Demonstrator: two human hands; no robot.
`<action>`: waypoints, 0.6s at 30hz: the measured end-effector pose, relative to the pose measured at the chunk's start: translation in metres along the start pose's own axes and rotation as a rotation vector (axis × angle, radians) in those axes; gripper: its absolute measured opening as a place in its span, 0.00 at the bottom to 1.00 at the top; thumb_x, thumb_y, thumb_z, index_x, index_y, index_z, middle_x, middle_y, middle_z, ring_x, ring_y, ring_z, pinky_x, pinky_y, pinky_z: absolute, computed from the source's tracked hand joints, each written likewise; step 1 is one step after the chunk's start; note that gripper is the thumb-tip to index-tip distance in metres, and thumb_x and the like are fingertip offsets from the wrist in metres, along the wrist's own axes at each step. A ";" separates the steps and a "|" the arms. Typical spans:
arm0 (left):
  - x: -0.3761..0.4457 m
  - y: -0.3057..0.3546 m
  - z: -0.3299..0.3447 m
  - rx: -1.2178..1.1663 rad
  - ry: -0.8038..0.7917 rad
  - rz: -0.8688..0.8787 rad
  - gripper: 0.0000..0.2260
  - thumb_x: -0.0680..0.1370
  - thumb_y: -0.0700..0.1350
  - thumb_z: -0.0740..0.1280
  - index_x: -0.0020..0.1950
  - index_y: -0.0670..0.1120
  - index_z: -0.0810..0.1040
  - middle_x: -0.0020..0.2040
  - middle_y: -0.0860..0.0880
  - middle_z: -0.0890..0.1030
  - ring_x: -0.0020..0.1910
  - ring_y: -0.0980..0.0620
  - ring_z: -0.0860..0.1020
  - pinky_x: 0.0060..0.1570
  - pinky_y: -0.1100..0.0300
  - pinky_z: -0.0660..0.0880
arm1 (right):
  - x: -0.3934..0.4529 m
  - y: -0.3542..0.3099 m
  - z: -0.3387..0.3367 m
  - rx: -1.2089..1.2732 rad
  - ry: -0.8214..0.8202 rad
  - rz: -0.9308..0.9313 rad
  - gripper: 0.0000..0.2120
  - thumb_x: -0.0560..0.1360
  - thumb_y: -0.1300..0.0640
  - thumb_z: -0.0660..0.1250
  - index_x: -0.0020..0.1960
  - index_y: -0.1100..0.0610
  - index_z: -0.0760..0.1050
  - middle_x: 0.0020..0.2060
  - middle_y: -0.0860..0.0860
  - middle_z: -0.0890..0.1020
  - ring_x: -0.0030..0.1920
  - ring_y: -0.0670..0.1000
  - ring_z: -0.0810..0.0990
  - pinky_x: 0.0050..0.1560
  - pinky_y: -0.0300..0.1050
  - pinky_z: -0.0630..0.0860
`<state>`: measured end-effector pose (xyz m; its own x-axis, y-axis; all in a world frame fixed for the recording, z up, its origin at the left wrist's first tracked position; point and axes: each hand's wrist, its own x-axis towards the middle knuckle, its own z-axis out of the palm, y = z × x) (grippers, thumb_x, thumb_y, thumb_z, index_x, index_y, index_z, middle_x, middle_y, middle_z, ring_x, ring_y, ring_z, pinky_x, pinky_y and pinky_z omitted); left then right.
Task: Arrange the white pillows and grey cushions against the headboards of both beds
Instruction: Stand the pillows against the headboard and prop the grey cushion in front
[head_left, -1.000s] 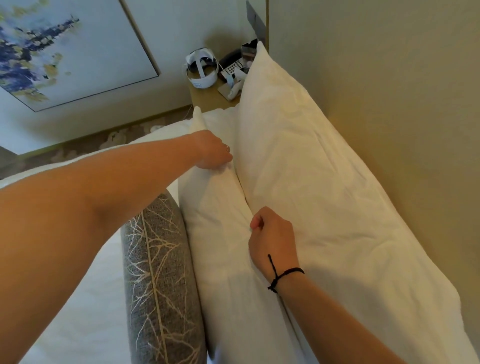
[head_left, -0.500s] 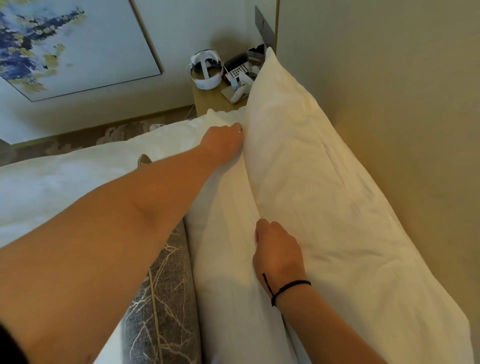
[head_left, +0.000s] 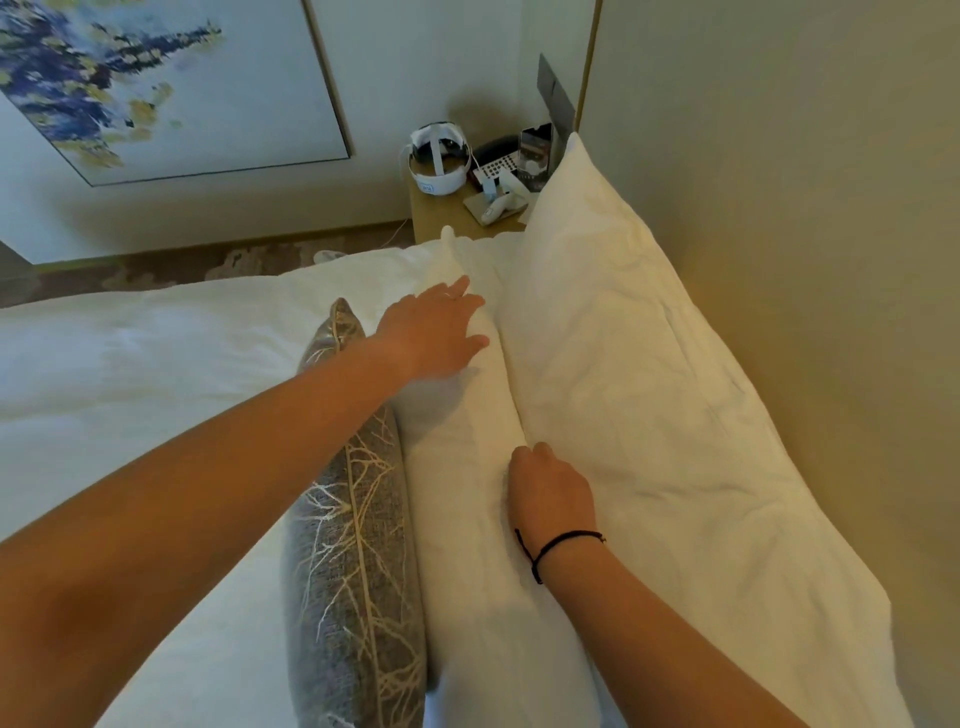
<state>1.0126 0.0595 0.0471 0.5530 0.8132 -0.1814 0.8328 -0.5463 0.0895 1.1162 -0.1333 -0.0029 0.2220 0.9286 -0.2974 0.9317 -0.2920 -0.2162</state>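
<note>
Left hand (head_left: 434, 332) spread flat, fingers straight, pressing on the upper part of the front white pillow (head_left: 467, 467); right hand (head_left: 550, 493) curled, fingertips tucked into the seam between that pillow and the back white pillow (head_left: 649, 389), pinching fabric. Both pillows soft, crumpled cotton, propped along the headboard (head_left: 805, 208) edge of the bed (head_left: 130, 374); grey cushion (head_left: 353, 545), coarse weave with pale branch pattern, upright just beside the front pillow.
</note>
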 end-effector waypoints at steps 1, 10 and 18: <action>-0.019 -0.004 -0.002 -0.041 0.082 0.024 0.26 0.81 0.62 0.57 0.77 0.55 0.62 0.81 0.51 0.54 0.79 0.46 0.56 0.74 0.41 0.58 | -0.003 -0.002 -0.001 0.002 0.014 -0.011 0.09 0.75 0.69 0.58 0.43 0.55 0.64 0.41 0.52 0.67 0.29 0.49 0.61 0.35 0.45 0.64; -0.187 -0.045 0.071 -0.888 0.410 -0.333 0.28 0.80 0.61 0.62 0.77 0.55 0.61 0.79 0.52 0.60 0.76 0.56 0.60 0.74 0.48 0.62 | -0.047 -0.023 0.006 0.447 -0.233 0.015 0.36 0.78 0.34 0.54 0.77 0.57 0.56 0.73 0.57 0.67 0.70 0.58 0.68 0.65 0.49 0.67; -0.260 -0.048 0.140 -1.273 0.228 -0.533 0.35 0.75 0.70 0.54 0.79 0.60 0.51 0.79 0.53 0.62 0.75 0.50 0.64 0.69 0.55 0.62 | -0.104 -0.030 0.013 0.021 -0.237 0.009 0.38 0.76 0.30 0.51 0.78 0.45 0.42 0.71 0.60 0.66 0.60 0.62 0.76 0.53 0.54 0.75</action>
<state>0.8251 -0.1534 -0.0474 0.0555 0.9442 -0.3246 0.3255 0.2902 0.8999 1.0616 -0.2237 0.0224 0.1545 0.8466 -0.5094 0.9231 -0.3074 -0.2309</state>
